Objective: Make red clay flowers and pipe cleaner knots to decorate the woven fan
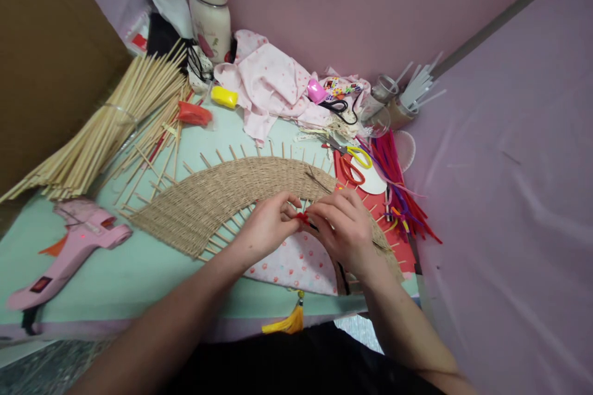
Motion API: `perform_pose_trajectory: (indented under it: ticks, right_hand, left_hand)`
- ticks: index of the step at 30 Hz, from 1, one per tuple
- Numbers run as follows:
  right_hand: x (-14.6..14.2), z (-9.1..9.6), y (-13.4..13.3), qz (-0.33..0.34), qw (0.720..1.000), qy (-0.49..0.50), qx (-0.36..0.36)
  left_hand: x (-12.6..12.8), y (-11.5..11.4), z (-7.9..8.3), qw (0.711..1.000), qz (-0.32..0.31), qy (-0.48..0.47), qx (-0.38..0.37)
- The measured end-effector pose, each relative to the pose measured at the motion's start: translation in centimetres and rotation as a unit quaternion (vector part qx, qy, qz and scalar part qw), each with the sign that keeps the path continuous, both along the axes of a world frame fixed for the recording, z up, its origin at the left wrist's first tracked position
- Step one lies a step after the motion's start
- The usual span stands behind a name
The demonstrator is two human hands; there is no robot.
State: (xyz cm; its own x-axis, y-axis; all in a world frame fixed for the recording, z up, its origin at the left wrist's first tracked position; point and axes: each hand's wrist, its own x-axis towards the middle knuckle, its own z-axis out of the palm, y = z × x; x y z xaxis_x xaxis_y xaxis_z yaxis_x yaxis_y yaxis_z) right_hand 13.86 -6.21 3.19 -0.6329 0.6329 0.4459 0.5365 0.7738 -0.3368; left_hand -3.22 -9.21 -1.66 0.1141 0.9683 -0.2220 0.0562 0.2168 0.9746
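Note:
A small red piece [302, 218], too small to identify, sits between my fingertips. My left hand [267, 225] pinches it from the left, and my right hand [345, 225] from the right, fingers closed. Both hands are over the inner curve of a woven twine fan [222, 188], whose thin wooden sticks jut out along both edges. Below my hands lies a pale pink patterned cloth panel [291, 265] with a dark-trimmed curved edge. A yellow tassel [290, 321] hangs at the table's front edge. My right hand and forearm hide part of the fan's right side.
A pink glue gun [69, 253] lies at left, near bundled wooden sticks [99, 142]. Behind are a bottle [210, 24], crumpled pink cloth [273, 77], and red [194, 113] and yellow packets [224, 97]. Scissors [354, 160] and pipe cleaners [393, 166] lie at right.

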Motion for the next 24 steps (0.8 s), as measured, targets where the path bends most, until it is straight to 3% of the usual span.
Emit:
perform_pose_trajectory:
  ticks: [3, 5, 9, 14, 19, 24]
  right_hand:
    - [0.1, -0.1, -1.0, 0.014, 0.999, -0.001, 0.029]
    - [0.3, 0.0, -1.4, 0.008, 1.0, 0.02, 0.019]
    - [0.6, 0.4, -2.0, -0.02, 0.997, 0.074, -0.025]
    - [1.0, 0.3, -2.7, -0.007, 0.998, 0.04, -0.05]
    - [1.1, -0.7, -3.1, -0.002, 0.999, -0.025, -0.025]
    - [0.7, -1.3, -3.2, 0.011, 0.997, -0.069, -0.02]
  left_hand:
    - [0.0, 0.3, 0.3, 0.999, 0.053, -0.013, -0.001]
    - [0.1, 0.5, 0.8, 0.992, 0.1, -0.073, -0.032]
    - [0.1, 0.9, 1.7, 0.944, 0.162, -0.254, -0.138]
    - [-0.2, 0.9, 2.1, 0.897, 0.172, -0.354, -0.199]
    - [-0.1, 0.8, 2.0, 0.883, 0.195, -0.374, -0.205]
    - [0.1, 0.8, 1.7, 0.869, 0.178, -0.406, -0.22]
